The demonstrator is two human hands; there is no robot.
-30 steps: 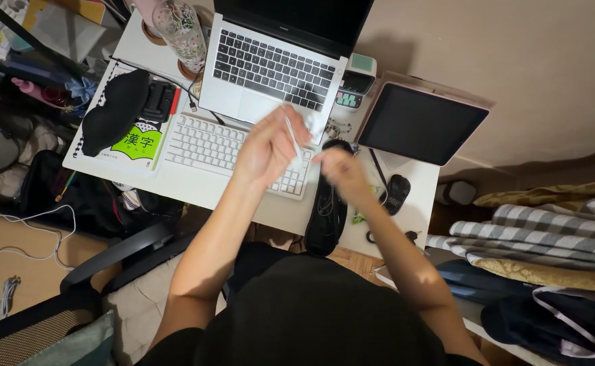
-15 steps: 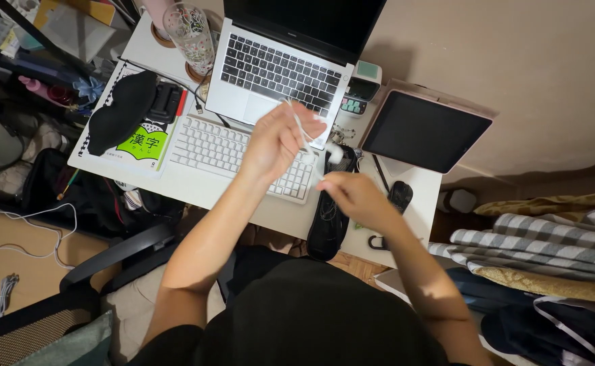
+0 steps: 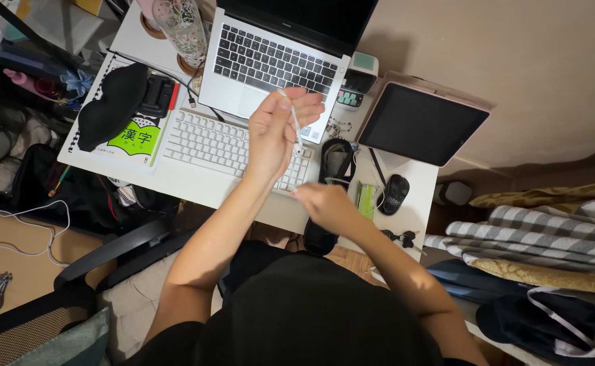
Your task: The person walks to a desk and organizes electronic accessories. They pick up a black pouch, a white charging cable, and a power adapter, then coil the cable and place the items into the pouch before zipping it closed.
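Fingers (image 3: 296, 102) of the left hand (image 3: 277, 132) pinch a thin white cable (image 3: 295, 125) above the white keyboard (image 3: 233, 146). Right hand (image 3: 324, 203), fingers curled together, grips the cable's lower end over the desk (image 3: 189, 183) edge, beside a black pouch (image 3: 331, 176) and laptop (image 3: 277, 61).
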